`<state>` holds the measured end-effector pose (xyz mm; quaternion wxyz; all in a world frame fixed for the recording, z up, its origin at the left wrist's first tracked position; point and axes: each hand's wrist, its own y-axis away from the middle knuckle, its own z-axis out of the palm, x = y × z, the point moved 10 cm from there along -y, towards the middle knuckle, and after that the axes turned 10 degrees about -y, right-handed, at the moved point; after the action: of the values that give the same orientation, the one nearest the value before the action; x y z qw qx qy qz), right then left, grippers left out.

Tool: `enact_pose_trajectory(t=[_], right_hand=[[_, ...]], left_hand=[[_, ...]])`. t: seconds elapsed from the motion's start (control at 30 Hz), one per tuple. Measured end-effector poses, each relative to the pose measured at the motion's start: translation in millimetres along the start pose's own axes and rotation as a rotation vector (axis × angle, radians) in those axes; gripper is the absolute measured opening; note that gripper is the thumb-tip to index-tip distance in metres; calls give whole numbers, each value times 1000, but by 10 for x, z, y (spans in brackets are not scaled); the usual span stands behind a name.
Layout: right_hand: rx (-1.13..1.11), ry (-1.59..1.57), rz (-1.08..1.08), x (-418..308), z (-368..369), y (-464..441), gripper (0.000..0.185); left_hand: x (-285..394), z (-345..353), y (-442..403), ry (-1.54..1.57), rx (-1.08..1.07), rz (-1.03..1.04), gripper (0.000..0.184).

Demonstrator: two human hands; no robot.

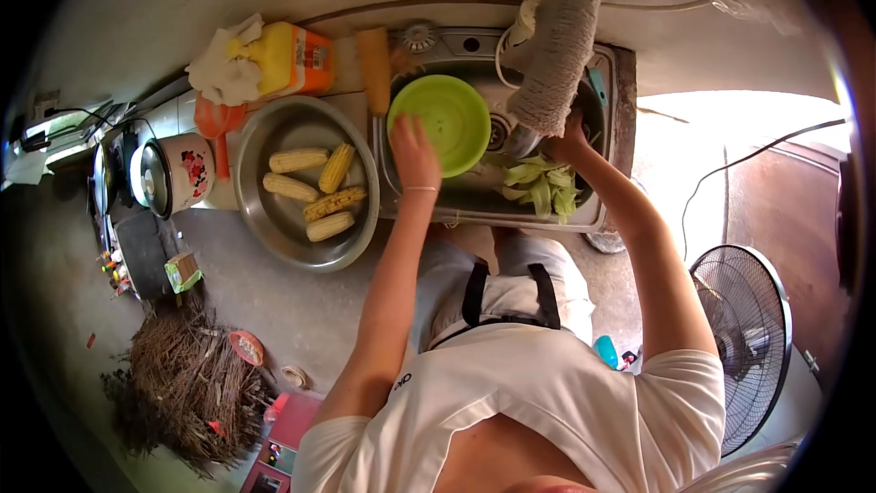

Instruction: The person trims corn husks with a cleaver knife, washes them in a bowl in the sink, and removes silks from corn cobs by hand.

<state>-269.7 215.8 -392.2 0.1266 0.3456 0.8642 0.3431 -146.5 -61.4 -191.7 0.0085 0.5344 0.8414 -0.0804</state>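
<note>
From the head view, I'd judge this as work over the round lime-green plastic basin (461, 114) in the rectangular steel sink (593, 212); shifting it would call for a firmer left grasp. The left hand (416, 152), fingers loosely extended, lies at its left rim. The right hand (570, 140), beside pale-green leafy husks (540, 187), is partly hidden by a thick grey cloth-wrapped cylinder (558, 50); I can't tell whether it grips anything.

Daylight glares in from the right, bleaching the floor (689, 128) almost white beside the sink (473, 194), while over on the left things dim around the twig pile (187, 374). Shadow gathers at the sink's right end. The left hand (417, 152) looks slightly smeared; black corners close round a strongly bowed view.
</note>
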Motion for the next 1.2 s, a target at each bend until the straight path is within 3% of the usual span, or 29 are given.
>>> enact_pose_trajectory(t=[0.07, 0.1, 0.17, 0.33, 0.37, 0.43, 0.5, 0.6, 0.67, 0.7, 0.8, 0.87, 0.93, 1.0, 1.07, 1.1, 1.2], right_hand=[[-4, 11, -13, -3, -22, 74, 64], [20, 4, -67, -44, -39, 77, 63], [15, -14, -80, -35, 2, 42, 65], [-47, -115, -7, 67, 300, -88, 68], [-58, -140, 17, 78, 373, -99, 68], [-76, -197, 56, 76, 457, -60, 69], [-86, -296, 100, 22, 465, 76, 70], [-94, -443, 168, 5, 433, 220, 72], [-263, -618, 208, -23, 596, 248, 73], [-194, -677, 181, -29, 653, 218, 71], [-112, -763, 111, -29, 985, 75, 62], [-117, -772, 118, -77, 599, 389, 57], [-50, -917, 33, -122, 452, 514, 52], [-70, -892, 82, -174, 222, 777, 43], [225, -1105, 213, -17, -44, 1032, 36], [328, -1172, 221, -63, -325, 1177, 35], [291, -1372, 297, -327, -983, 1321, 34]], left_hand=[[695, 34, 135, 316, -124, 303, 59], [993, 354, 288, 566, -398, 303, 65], [1613, 998, 731, 821, -697, 284, 83], [2107, 1730, 1094, 731, -862, 116, 118], [2093, 1907, 1147, 686, -1006, 72, 123], [2063, 2096, 1201, 638, -1153, 28, 128], [2089, 2200, 1307, 824, -1314, -74, 115], [2159, 2460, 1431, 1065, -1329, -209, 92], [2059, 2490, 1501, 1442, -1238, -616, 54], [2069, 2530, 1560, 1660, -1193, -789, 30], [2141, 2605, 1656, 1795, -1300, -876, 23], [2125, 2522, 1651, 1706, -1254, -805, 18], [1973, 2149, 1431, 1699, -1016, -720, 18], [1852, 1656, 1191, 1582, -971, -671, 21], [1792, 1146, 880, 1664, -859, -536, 27], [1764, 1252, 811, 1507, -796, -394, 35], [1281, 890, 408, 1522, -688, -317, 42]])
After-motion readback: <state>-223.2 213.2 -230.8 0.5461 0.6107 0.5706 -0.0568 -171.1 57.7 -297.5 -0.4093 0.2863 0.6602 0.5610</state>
